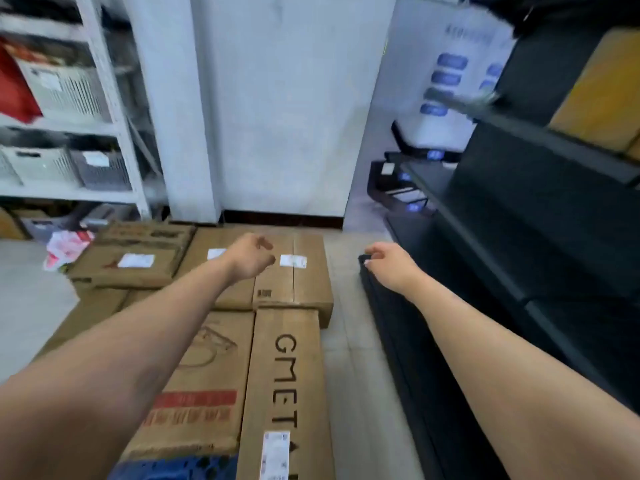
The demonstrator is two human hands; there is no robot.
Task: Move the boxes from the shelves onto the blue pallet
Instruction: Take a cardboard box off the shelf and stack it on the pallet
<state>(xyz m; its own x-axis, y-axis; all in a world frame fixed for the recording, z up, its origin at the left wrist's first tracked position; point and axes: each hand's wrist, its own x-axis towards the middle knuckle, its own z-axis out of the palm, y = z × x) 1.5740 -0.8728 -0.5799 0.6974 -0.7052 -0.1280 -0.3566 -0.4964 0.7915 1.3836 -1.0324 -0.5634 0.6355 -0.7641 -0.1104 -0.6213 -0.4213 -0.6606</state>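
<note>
Several brown cardboard boxes lie flat in front of me. A long box printed GMET [285, 386] lies nearest, beside a box with a red stripe [204, 386]. Beyond them sit a box with white labels [298, 282] and a lower box [138, 258] at the left. A corner of the blue pallet [173, 467] shows under the near boxes. My left hand [251, 256] hovers over the labelled box, fingers loosely curled, holding nothing. My right hand [391, 261] reaches out over the edge of the dark shelf base [381, 306], fingers loosely bent, with nothing in it.
A dark shelving unit [519, 209] fills the right, with a yellow-brown box [602, 95] on an upper shelf. A white rack [114, 109] with crates stands at the left. A white pillar [277, 116] is straight ahead. Crumpled red-and-white bags [65, 249] lie on the floor.
</note>
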